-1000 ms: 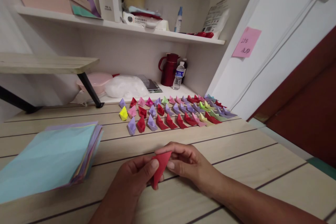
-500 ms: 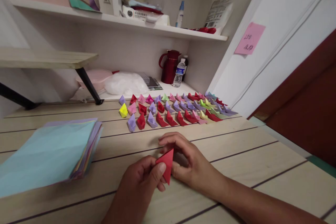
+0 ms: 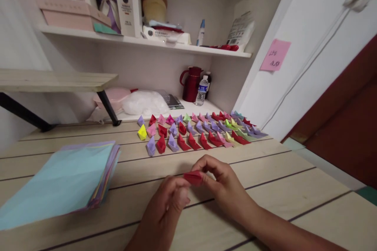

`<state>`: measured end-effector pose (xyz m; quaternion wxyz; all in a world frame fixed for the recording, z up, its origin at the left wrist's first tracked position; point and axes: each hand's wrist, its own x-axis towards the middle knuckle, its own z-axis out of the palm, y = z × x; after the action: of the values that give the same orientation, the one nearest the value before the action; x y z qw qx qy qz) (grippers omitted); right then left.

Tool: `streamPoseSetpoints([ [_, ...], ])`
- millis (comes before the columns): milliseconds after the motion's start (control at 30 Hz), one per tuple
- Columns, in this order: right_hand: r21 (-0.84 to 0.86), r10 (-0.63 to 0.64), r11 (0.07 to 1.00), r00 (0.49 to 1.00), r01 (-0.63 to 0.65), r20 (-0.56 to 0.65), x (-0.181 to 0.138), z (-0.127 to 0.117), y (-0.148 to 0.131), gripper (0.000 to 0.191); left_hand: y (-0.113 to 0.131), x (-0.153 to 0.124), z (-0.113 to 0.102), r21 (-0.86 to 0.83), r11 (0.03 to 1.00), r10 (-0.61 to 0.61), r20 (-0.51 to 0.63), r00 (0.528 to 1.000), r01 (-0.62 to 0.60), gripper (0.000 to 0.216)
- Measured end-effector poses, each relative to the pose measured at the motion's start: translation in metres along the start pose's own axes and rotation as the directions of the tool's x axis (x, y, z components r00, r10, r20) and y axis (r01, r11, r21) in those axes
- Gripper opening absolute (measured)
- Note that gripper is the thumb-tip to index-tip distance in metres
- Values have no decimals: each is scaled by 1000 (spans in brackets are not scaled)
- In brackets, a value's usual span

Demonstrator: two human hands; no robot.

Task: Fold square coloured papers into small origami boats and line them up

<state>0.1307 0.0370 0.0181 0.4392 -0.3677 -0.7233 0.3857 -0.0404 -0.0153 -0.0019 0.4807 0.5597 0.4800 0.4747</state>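
A small folded piece of red paper (image 3: 193,177) is held between my two hands above the wooden table (image 3: 282,211). My left hand (image 3: 169,200) pinches its left end, with the thumb below. At the right end, the thumb and curled fingers of my right hand (image 3: 218,176) grip it. The paper's folded edge faces me, and part of it is hidden by fingers. Beyond my hands stand rows of small folded paper boats, among them a yellow boat (image 3: 142,132) and a red boat (image 3: 161,144).
A stack of coloured paper (image 3: 61,180), light blue on top, lies to the left. Behind it stands a small raised wooden stand (image 3: 59,80) on black legs. At the back are a dark red jug (image 3: 192,84), a water bottle (image 3: 201,91) and a white plastic bag (image 3: 145,102).
The red paper has turned from a triangle facing me to a narrow edge-on shape. My right hand has closed on its right end. The camera view has tilted up slightly.
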Motion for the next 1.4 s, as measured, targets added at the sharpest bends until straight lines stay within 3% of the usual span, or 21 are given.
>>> streamPoseSetpoints([
  [100,355,225,910,974,-214,13,4,6,3,14,-10,1,8,24,999,30,-82,996,-28,31],
  [267,484,242,839,967,-249,78,-2,14,3,21,-26,10,14,-45,998,37,-173,984,-46,52],
  [367,341,201,917,978,-205,49,-7,17,2,17,-29,10,12,28,999,37,-97,995,-34,50],
  [467,97,135,986,990,-138,36,-10,18,1,14,-29,6,9,185,977,108,23,994,-110,44],
  [700,-344,6,938,994,31,108,-11,14,-3,22,-19,3,10,335,908,231,101,968,-252,40],
  [767,-287,41,958,991,-3,129,-13,15,-2,20,-16,3,10,332,916,207,94,974,-227,44],
  [933,42,140,988,973,-150,182,-15,23,3,8,-17,2,9,199,978,69,5,998,-68,55],
  [1000,193,162,960,965,-202,205,-13,24,5,5,-16,4,10,95,995,21,-21,1000,-19,60],
  [1100,395,196,874,949,-284,247,-9,24,8,20,-13,8,10,0,1000,-18,-29,999,18,63],
  [1267,520,239,764,916,-382,321,-5,20,11,24,-15,12,7,56,998,5,-77,997,-1,57],
  [1400,530,202,747,897,-400,393,-6,17,10,30,-15,12,2,183,982,73,-167,983,-42,52],
])
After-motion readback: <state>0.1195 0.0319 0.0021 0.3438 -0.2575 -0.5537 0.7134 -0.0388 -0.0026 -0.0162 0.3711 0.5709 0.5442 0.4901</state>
